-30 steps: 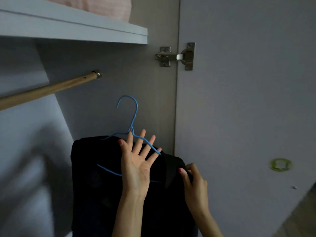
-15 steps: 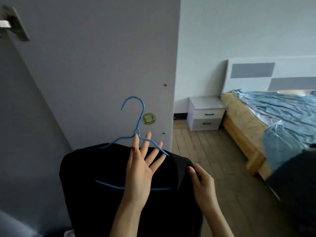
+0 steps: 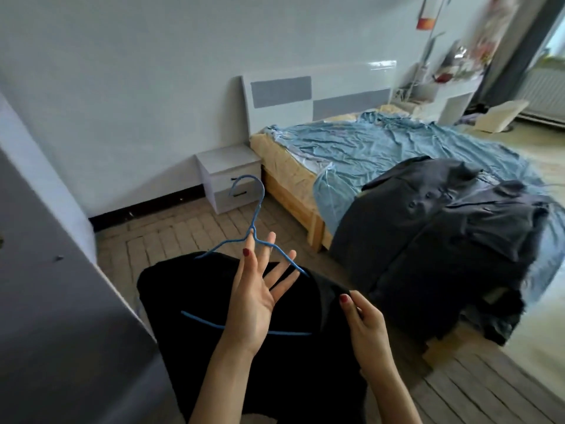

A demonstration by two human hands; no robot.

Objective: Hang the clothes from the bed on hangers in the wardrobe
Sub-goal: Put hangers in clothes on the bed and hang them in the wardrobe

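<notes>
The left hand (image 3: 256, 289) is raised palm-up with its fingers straight and spread. The neck of a blue wire hanger (image 3: 256, 221) passes between those fingers, and the hanger's sloping right arm lies across the fingertips, so the hanger rests on the spread hand rather than in a closed grip. The hanger's hook points up, its tip curling to the left.

A black garment (image 3: 232, 347) hangs over the hanger. Its top edge covers most of the left arm of the hanger, and the blue bottom bar shows as a curved line across the front of the cloth, passing behind the left wrist. The garment drops down out of the bottom of the view.

The right hand (image 3: 363, 325) is at the garment's right shoulder, with thumb and fingers curled and pinching the edge of the cloth there.

To the right stands a bed (image 3: 305, 191) with a wooden frame and a crumpled blue sheet (image 3: 382, 142). Dark grey clothes (image 3: 428, 240) lie in a heap on the near corner of the bed, draping over its edge toward the floor; buttons show on one piece. A small white nightstand (image 3: 227, 179) stands against the wall just beside the head of the bed. A grey wardrobe door (image 3: 61, 316) fills the lower left, close to the held garment. The floor (image 3: 171, 234) is brick-patterned.
</notes>
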